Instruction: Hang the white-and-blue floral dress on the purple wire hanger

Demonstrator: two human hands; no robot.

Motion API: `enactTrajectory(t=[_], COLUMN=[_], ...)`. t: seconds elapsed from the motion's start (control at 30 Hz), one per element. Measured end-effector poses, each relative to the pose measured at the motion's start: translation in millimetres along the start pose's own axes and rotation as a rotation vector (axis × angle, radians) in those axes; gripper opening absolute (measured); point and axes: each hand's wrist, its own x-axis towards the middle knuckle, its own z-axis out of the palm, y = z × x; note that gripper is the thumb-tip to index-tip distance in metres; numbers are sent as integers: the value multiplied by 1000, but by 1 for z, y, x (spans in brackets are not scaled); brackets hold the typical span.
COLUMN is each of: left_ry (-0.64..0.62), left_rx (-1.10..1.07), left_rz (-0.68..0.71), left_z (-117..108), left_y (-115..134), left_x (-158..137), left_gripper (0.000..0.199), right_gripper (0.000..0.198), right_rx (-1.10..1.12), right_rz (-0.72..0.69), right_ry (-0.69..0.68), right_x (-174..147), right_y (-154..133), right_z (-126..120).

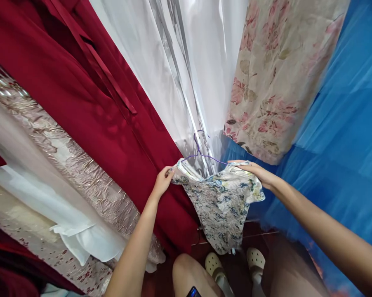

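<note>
A short-sleeved floral dress or top, pale with blue and yellow print, hangs on a thin purple wire hanger in front of me. My left hand pinches the garment's sleeve at the left shoulder. On the other side, my right hand grips the right shoulder, with fingers along its upper edge. The hanger's hook points up, close to white satin ribbons; I cannot tell whether it catches on anything.
Hanging cloth surrounds me: a dark red garment, white fabric, a beige floral piece and blue tulle. Pale embroidered garments hang at left. Below are cream clogs on my feet and a phone.
</note>
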Motion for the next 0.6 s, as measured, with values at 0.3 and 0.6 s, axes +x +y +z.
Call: enactTrajectory(t=[0.3,0.6], left_ry=[355,291], left_rx=[22,129], left_rz=[-39,-173], left_z=[9,8], left_y=[6,-3], left_x=[-68,-94], left_gripper=[32,24], right_gripper=[38,35], right_rx=[-252,-412], right_rz=[-410,-473], right_ry=[553,190], right_x=[-28,-43], right_y=[30,-52], right_z=[-13,79])
